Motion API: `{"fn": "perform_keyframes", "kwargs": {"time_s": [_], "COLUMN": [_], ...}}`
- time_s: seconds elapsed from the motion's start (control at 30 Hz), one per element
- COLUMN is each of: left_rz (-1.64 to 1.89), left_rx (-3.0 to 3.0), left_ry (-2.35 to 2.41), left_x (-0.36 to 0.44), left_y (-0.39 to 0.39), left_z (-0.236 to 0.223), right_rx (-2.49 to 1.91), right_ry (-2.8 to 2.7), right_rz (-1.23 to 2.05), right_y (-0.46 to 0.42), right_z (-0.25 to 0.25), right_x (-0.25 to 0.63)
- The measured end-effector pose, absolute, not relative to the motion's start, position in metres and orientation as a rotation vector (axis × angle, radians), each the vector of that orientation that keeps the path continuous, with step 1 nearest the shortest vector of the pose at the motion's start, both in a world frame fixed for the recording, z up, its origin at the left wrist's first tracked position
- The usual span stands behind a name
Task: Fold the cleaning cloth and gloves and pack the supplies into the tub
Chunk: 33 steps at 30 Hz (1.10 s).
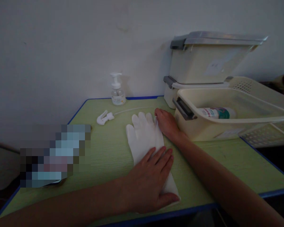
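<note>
White glove (143, 138) lies flat on worktop (101, 151), cuff near front edge. Your left hand (148, 179) is open, palm-down across it; your right hand (167, 124) curls at its rightmost finger, can't tell if gripping. Pump bottle (118, 96) by back edge, cream bin (201, 130) toward right edge.

A plain, greyish wall (61, 47) rises behind the far edge of the bench (104, 151), whose pale green top is bordered by blue edging (194, 209). A faint smudge (122, 29) marks the wall. Light is dim, with darkness below the right edge.
</note>
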<state>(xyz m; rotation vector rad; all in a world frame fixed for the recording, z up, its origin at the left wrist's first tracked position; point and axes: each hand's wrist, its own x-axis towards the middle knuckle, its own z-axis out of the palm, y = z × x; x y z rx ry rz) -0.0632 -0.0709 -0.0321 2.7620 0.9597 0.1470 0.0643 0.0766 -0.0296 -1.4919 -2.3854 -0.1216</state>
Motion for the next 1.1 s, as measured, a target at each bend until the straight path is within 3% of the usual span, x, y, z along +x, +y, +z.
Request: {"fn": "perform_keyframes", "kwargs": {"time_s": [1.1], "left_rz": [0.144], "left_rx": [2.764], "left_ry": [0.968], "left_x": [-0.0634], "left_y": [-0.0702], "left_z": [-0.0319], "right_rx": [-1.495], "right_ry": [-2.334], "right_rz": [-0.048], "right_y": [0.0782], "right_z": [-0.0297], "right_x": [0.0678]}}
